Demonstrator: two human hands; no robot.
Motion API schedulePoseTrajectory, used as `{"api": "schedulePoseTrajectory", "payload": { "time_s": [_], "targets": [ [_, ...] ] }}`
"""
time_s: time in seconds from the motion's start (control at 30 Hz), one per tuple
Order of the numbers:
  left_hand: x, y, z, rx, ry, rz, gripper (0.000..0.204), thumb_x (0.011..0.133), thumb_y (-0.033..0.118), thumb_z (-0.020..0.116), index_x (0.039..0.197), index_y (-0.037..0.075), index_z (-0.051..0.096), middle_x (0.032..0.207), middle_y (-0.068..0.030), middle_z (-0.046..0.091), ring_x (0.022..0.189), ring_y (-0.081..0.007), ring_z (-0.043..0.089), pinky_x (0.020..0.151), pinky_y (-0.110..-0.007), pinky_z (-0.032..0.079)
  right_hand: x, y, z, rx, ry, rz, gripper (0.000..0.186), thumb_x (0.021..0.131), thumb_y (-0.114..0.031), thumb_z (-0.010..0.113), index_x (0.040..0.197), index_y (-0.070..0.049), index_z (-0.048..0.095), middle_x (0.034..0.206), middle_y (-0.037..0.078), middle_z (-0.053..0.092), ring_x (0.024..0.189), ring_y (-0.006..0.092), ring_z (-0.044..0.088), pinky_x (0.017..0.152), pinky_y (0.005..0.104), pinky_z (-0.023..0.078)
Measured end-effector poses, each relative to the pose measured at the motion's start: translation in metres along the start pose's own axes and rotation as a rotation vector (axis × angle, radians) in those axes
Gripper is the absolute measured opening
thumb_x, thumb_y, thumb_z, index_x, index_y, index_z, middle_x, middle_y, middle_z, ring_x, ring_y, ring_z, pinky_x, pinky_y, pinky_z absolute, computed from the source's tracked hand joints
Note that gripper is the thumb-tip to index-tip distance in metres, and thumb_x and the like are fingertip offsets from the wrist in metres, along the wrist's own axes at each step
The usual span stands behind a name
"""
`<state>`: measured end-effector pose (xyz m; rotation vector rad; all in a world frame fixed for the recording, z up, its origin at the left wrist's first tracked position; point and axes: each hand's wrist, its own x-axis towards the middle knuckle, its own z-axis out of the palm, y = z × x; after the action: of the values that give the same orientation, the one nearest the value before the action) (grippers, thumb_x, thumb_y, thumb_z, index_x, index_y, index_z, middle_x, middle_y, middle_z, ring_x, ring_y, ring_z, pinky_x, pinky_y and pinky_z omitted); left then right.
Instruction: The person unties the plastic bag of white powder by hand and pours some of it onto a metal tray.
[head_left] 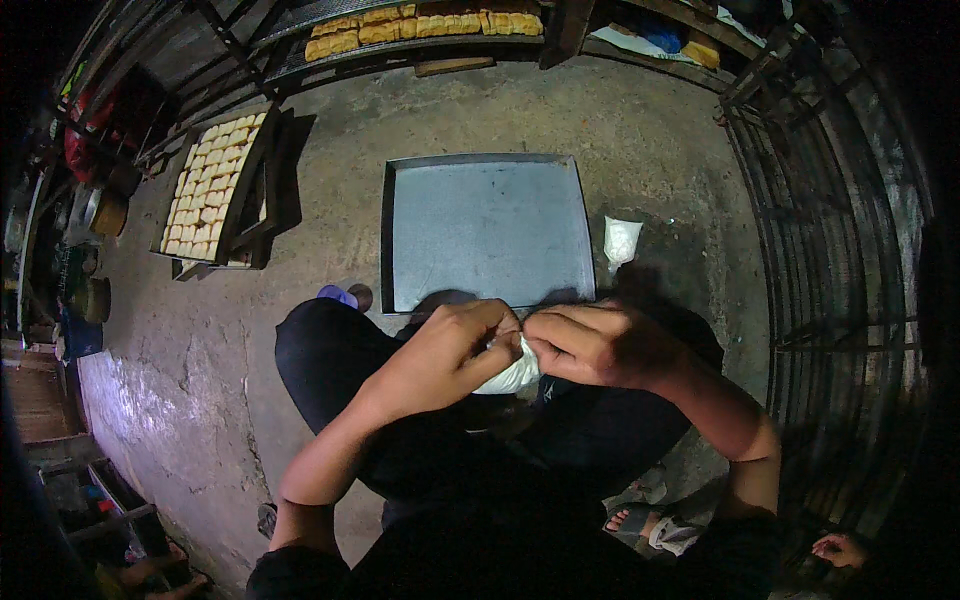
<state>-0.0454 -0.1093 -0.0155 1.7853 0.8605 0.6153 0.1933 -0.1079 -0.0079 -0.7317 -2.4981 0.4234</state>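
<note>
Fingers of both the left hand (pixel 450 345) and right hand (pixel 600 345) were pinched on a small white bag (pixel 512 377), held above the lap. Beyond lay a grey metal tray (pixel 487 230) on the concrete floor (pixel 330 240), with another white bag (pixel 620 240) just beside it.

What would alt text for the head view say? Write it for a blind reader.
Both the left hand and right hand pinch a small white bag above the person's lap. Ahead on the concrete floor lie an empty metal tray and another white bag.

Empty metal tray (pixel 488 232) lies beside cake racks (pixel 210 190).
</note>
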Motion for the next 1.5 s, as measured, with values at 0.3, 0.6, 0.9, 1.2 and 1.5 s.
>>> {"api": "schedulePoseTrajectory", "payload": {
  "time_s": [0.3,0.6,0.9,1.2,1.5],
  "targets": [
    [0.003,0.007,0.007,0.028,-0.005,0.032,0.02,0.095,0.011,0.061,0.096,-0.009,0.058,0.084,-0.0251,0.06,0.072,-0.0399,0.059,0.068,-0.044,0.047,-0.004,0.013,0.016,-0.021,-0.107,0.012,0.031,0.082,-0.014,0.075,0.103,-0.002,0.056,0.099,0.014,0.062,0.089,0.0293,0.072,0.073,0.0382,0.06],
    [0.0,0.012,0.016,0.158,0.061,0.073,0.021,0.091,0.011,0.064,0.096,-0.008,0.057,0.088,-0.0236,0.059,0.078,-0.0441,0.061,0.072,-0.047,0.049,-0.007,0.011,0.014,-0.024,-0.051,-0.031,0.026,0.082,-0.01,0.073,0.098,-0.001,0.054,0.092,0.014,0.059,0.082,0.0285,0.071,0.073,0.0385,0.058],
    [-0.002,0.011,0.032,0.206,0.189,0.055,0.017,0.09,0.008,0.066,0.098,-0.005,0.057,0.09,-0.0232,0.059,0.081,-0.0464,0.062,0.071,-0.05,0.05,-0.007,0.012,0.011,-0.056,-0.04,-0.017,0.022,0.085,-0.007,0.072,0.093,-0.003,0.052,0.084,0.011,0.055,0.074,0.0259,0.069,0.066,0.0369,0.056],
    [-0.001,0.003,0.028,0.178,0.167,0.067,0.016,0.093,0.005,0.064,0.101,-0.006,0.055,0.091,-0.0243,0.057,0.084,-0.0465,0.061,0.072,-0.05,0.05,0.0,0.01,0.009,-0.01,0.004,-0.016,0.019,0.089,-0.008,0.07,0.097,-0.003,0.053,0.084,0.01,0.057,0.074,0.0254,0.069,0.065,0.036,0.056],
    [-0.001,-0.009,0.025,0.156,0.093,0.013,0.018,0.096,0.008,0.061,0.102,-0.007,0.054,0.095,-0.0257,0.059,0.088,-0.0474,0.061,0.076,-0.049,0.049,-0.011,0.008,0.02,-0.141,-0.029,0.002,0.025,0.09,-0.019,0.074,0.104,-0.006,0.057,0.088,0.008,0.064,0.076,0.0235,0.073,0.064,0.0343,0.061]
  ]
}}
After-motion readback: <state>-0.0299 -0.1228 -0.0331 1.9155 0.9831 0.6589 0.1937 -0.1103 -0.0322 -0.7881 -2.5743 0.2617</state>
